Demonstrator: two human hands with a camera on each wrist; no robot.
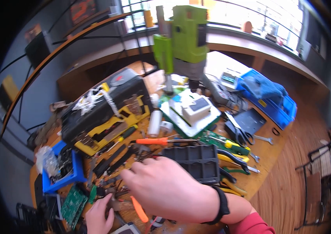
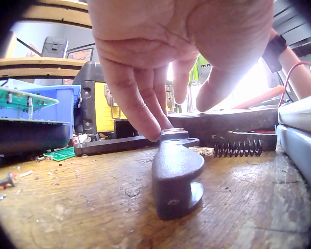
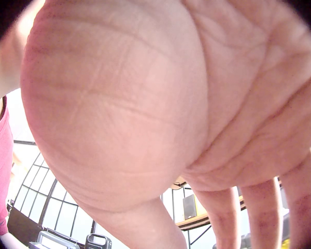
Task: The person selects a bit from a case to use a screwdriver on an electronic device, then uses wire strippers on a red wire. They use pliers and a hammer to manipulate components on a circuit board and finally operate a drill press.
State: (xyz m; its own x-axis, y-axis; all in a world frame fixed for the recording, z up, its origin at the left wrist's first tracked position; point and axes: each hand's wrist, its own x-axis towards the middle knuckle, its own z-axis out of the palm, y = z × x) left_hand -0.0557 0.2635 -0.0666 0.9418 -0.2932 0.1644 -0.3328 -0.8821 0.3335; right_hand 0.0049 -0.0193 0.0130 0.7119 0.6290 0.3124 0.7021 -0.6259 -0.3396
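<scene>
In the head view my left hand (image 1: 99,217) is low over the cluttered wooden bench. The left wrist view has this hand (image 2: 171,62) palm down, a fingertip at the top end of a dark grey metal part (image 2: 176,176), with the thumb apart from it. A black coil spring (image 2: 238,149) lies to the right of that part. My right hand (image 1: 165,187) hovers over the bench beyond the left one, at the near-left side of a black compartment tray (image 1: 196,162). Its palm (image 3: 145,104) and hanging, spread fingers show no held object; some fingertips are out of view.
A green drill press (image 1: 188,39) stands at the back. A black and yellow toolbox (image 1: 107,113) and a blue bin (image 1: 62,167) are on the left. An orange-handled tool (image 1: 151,141) lies beyond the right hand; pliers (image 1: 233,160), scissors (image 1: 239,130) and a blue crate (image 1: 266,101) are right.
</scene>
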